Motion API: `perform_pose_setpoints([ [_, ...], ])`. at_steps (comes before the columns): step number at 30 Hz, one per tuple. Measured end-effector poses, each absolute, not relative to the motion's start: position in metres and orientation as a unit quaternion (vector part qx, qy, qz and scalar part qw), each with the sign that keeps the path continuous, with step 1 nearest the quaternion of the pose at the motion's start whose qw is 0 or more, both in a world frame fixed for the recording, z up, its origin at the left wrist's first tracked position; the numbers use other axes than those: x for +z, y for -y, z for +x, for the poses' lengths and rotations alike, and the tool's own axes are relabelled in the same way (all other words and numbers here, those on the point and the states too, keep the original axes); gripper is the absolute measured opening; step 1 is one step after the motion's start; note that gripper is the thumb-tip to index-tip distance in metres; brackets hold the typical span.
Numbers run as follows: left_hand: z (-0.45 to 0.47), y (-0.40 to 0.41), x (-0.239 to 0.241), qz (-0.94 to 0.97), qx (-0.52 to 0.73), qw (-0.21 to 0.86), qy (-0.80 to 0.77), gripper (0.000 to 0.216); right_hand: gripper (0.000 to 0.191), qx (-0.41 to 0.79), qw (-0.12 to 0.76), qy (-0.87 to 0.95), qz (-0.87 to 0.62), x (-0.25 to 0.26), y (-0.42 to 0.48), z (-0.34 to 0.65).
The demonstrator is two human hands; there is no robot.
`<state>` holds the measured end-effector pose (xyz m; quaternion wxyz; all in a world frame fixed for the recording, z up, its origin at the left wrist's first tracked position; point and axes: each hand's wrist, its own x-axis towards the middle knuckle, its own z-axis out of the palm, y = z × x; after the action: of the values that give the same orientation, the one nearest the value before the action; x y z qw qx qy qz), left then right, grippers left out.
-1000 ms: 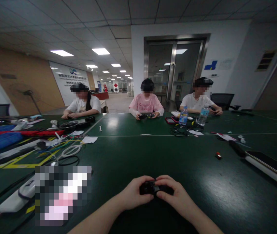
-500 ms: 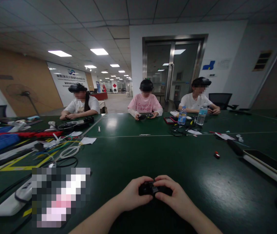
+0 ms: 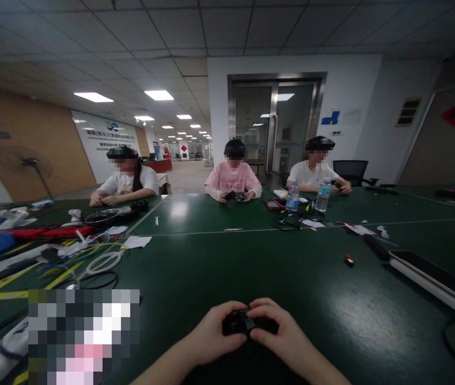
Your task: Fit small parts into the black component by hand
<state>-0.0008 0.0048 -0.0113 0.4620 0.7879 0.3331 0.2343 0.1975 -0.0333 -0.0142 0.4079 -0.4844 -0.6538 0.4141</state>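
Black part (image 3: 238,322), small, sits clamped between both hands at the low centre of the head view. Left hand (image 3: 213,332) is curled around its left side, fingers closed on it, thumb on top. Right hand (image 3: 281,337) meets it from the other side, thumb and forefinger pinching the right end. Fingertips of the two hands nearly touch over the part. It's too dark and too covered to tell what it is. Hands are low over the green table (image 3: 219,267); resting on it or just above, can't tell.

Around the hands:
- Ahead and right of the right hand, well apart: small red item (image 3: 348,260) on the table.
- Further right: long flat device (image 3: 431,274), dark face, white edge.
- Ahead and left of the left hand: white cable loop (image 3: 102,263), with coloured wires (image 3: 91,248) just beyond it.
- Far side of the table, straight ahead of the hands: person in pink top (image 3: 233,179), seated, both hands on a dark thing.
- Right of that person: two water bottles (image 3: 292,197), upright, near each other.
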Motion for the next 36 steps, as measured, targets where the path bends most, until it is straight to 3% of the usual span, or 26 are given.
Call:
perform_pose_setpoints([
  [36,-0.0010,-0.0053,-0.0136,0.794,0.243,0.452,-0.325,0.047,0.024,0.410,0.396,0.662,-0.486,-0.0079,0.0355,0.1950],
])
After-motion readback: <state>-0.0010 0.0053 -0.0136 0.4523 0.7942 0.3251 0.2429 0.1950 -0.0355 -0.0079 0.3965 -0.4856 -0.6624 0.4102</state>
